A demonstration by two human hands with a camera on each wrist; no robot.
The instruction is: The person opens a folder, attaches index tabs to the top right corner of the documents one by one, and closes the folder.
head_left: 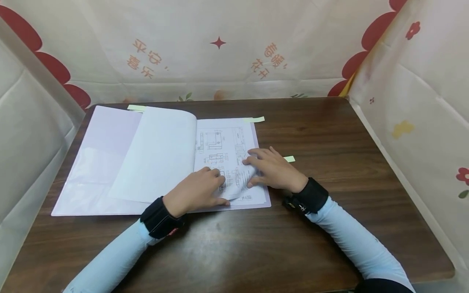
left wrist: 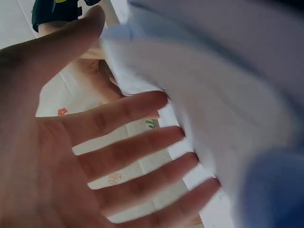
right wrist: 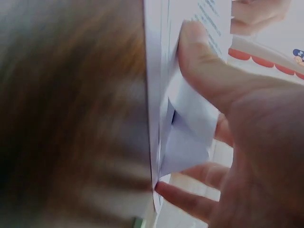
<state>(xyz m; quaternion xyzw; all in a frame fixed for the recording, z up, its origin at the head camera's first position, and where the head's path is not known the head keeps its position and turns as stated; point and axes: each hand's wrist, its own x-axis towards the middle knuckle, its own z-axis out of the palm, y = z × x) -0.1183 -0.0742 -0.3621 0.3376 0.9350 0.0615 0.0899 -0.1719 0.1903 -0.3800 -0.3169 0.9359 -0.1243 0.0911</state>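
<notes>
An open folder of technical drawings (head_left: 110,134) lies on the brown worktop (head_left: 348,195), a blank white leaf (head_left: 161,150) turned over its left side. The left hand (head_left: 199,189) is relaxed and clasps nothing, fingers extended over the lower part of the drawing page (head_left: 229,140). The right hand (head_left: 276,171) is likewise unclenched, its spread fingers and thumb touching the page's right edge, where a sheet corner (head_left: 239,185) curls upward between the hands. Pale green tabs (head_left: 289,159) project from the leaves; printed cloth (head_left: 220,61) stands behind.
</notes>
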